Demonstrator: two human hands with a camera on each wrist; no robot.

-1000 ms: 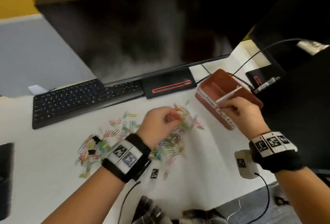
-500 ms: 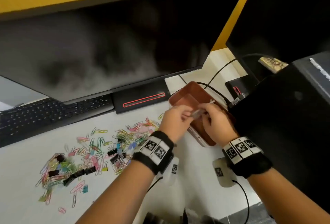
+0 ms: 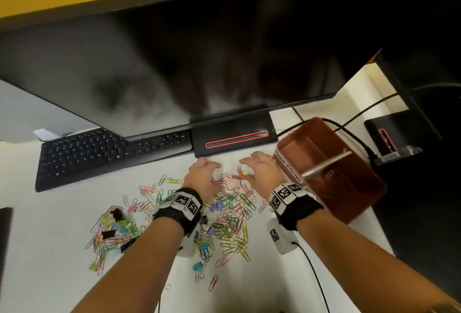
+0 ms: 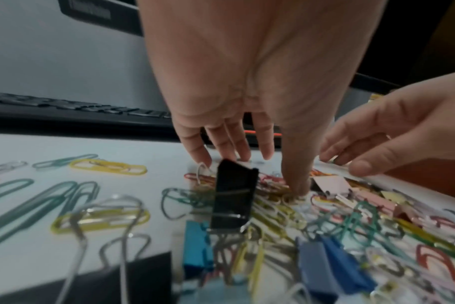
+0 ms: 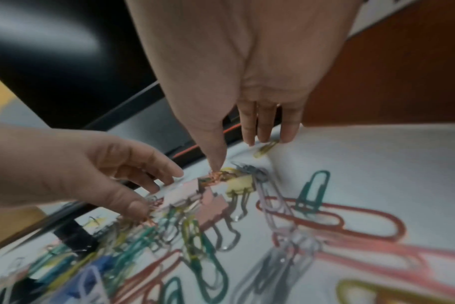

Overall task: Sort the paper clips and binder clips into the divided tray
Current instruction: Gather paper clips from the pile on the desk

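Note:
Coloured paper clips (image 3: pixel 232 215) and binder clips lie mixed in a heap on the white desk. My left hand (image 3: pixel 210 172) and right hand (image 3: pixel 252 168) hover side by side over the heap's far end, fingers straight and pointing down. In the left wrist view the left hand (image 4: pixel 268 172) touches clips with its thumb, next to an upright black binder clip (image 4: pixel 234 195). The right hand (image 5: pixel 242 156) touches orange clips with its thumb near pink binder clips (image 5: pixel 185 191). The brown divided tray (image 3: pixel 359 188) stands just right of the right hand, a white stick (image 3: pixel 326 164) lying across it.
A black keyboard (image 3: pixel 99 148) and a monitor base (image 3: pixel 232 135) border the desk's far side. Black cables (image 3: pixel 354 138) run behind the tray. A dark unit (image 3: pixel 424 213) stands to the right. More clips (image 3: pixel 109 233) spread to the left.
Both hands have come from the tray back to the heap. The right hand has let go of the white stick, which now lies across the tray. The head view has shifted.

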